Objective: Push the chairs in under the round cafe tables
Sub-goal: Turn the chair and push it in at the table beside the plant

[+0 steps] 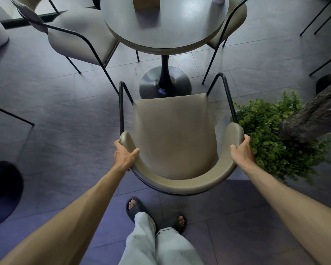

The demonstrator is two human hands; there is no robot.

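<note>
The chair (pixel 172 134) is gripped at its backrest ends by the left hand (pixel 124 155) and right hand (pixel 242 150); if pushed crookedly, its front legs may be caught on the table base (pixel 165 83).

Beige chair (pixel 173 136) short of round table (pixel 163 23)

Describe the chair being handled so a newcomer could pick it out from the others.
Start at the round table at top centre. The chair stands nearest the camera, below the pedestal base. Unlike its neighbours, both hands hold its curved backrest: left hand, right hand.
</note>
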